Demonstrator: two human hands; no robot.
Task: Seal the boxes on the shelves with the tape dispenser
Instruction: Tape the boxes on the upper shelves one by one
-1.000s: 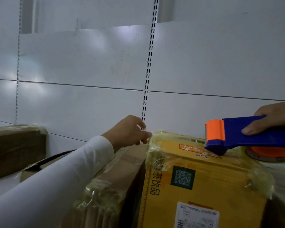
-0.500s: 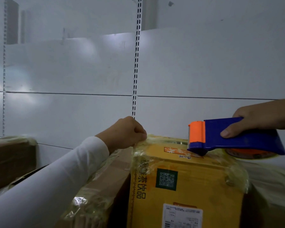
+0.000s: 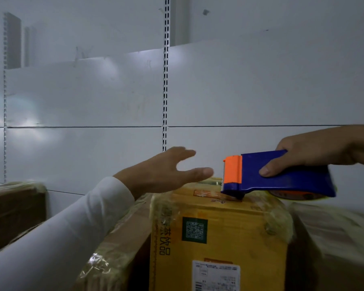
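A yellow cardboard box (image 3: 219,234) with a QR code and a white label stands in the middle, its corners wrapped in clear tape. My right hand (image 3: 315,151) grips a blue and orange tape dispenser (image 3: 277,175), whose front end rests on the box's top. My left hand (image 3: 166,171) hovers just above the box's upper left corner with fingers spread and straight, holding nothing.
A brown taped box (image 3: 118,238) lies left of the yellow one under my left arm. Another brown box (image 3: 15,208) sits at the far left. A pale wrapped box (image 3: 336,238) is on the right. The white shelf back panel with a slotted upright (image 3: 165,80) rises behind.
My left hand has let go of the tape at the box's corner and opened, lifting slightly. The dispenser has shifted a little left along the box top.
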